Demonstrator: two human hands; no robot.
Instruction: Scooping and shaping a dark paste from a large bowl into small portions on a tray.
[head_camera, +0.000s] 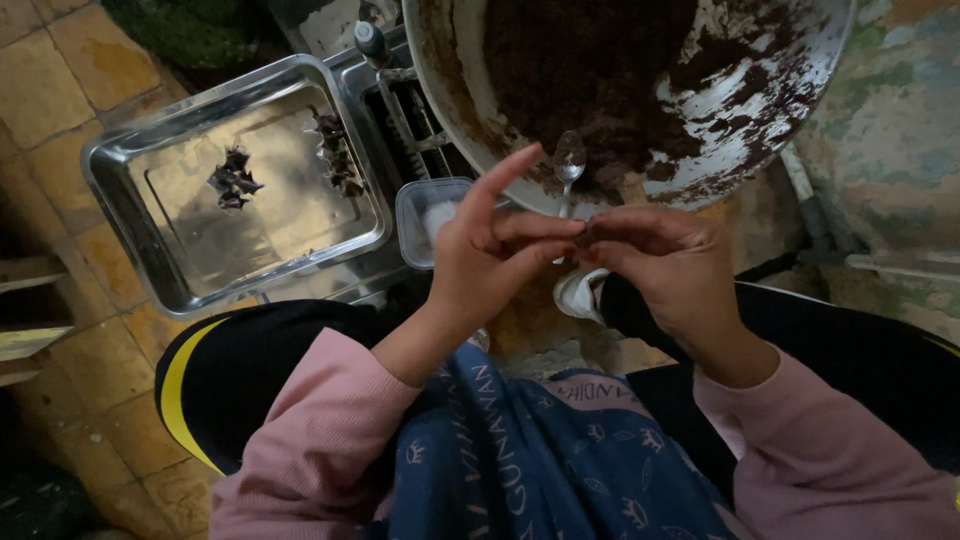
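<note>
A small dark piece (590, 232) is pinched between the fingertips of the left hand (490, 262) and the right hand (672, 268). Beyond them, a large metal bowl (800, 120) of dark brown mixture is seen, with a spoon (568, 165) at its rim. A steel tray (130, 170) holding folded dark pieces (233, 180) lies to the left.

Left hand (490, 255) and right hand (670, 265) meeting at centre, fingertips touching. Left index finger extending upward, free; left thumb and remaining fingers (545, 230) pinching inward toward right fingertips. Right hand curling, knuckles facing up, fingers closing in pinch. Both forearms, in pink sleeves, converging from lower corners; wrists bending slightly inward.
</note>
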